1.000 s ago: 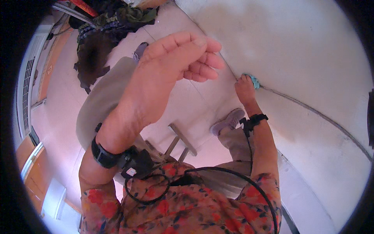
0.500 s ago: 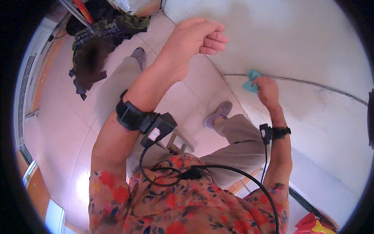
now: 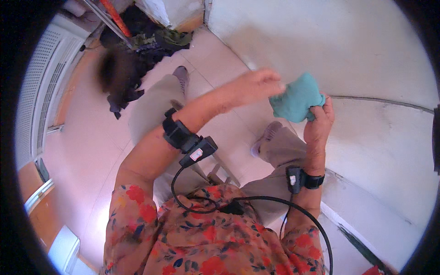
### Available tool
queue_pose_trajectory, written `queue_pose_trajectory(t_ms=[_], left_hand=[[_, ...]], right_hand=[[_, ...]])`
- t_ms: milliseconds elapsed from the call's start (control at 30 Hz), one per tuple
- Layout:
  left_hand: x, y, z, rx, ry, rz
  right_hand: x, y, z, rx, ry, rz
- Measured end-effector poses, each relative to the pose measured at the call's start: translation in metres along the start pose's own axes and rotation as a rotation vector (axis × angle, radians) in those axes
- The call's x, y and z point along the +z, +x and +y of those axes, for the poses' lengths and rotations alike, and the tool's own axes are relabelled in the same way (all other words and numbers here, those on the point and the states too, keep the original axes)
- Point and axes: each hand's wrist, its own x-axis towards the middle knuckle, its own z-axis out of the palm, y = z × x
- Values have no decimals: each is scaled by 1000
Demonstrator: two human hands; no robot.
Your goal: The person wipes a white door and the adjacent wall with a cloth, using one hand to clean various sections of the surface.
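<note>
Cloth (image 3: 297, 98) between both hands, before wall (image 3: 366, 50)

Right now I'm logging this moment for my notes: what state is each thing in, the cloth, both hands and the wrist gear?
Teal cloth: bunched up, held in the air near the white wall.
Right hand: closed on the cloth's right edge.
Left hand: fingertips on the cloth's left side, blurred.
Black wrist device with cable: strapped on the left wrist.
Black wristband: strapped on the right wrist.
</note>
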Motion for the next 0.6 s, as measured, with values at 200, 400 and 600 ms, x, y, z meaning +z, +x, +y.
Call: queue_pose_trajectory(t_ms=[200,400,600], left_hand=[[33,-10,-35,46,-87,-7],[13,-5,-57,-32,-477,186],[-21,38,-107,85,-647,242]], right_hand=[[33,-22,18,-52,-202,-275],[40,-24,21,-110,-268,-465],[13,-23,21,-184,-489,-595]])
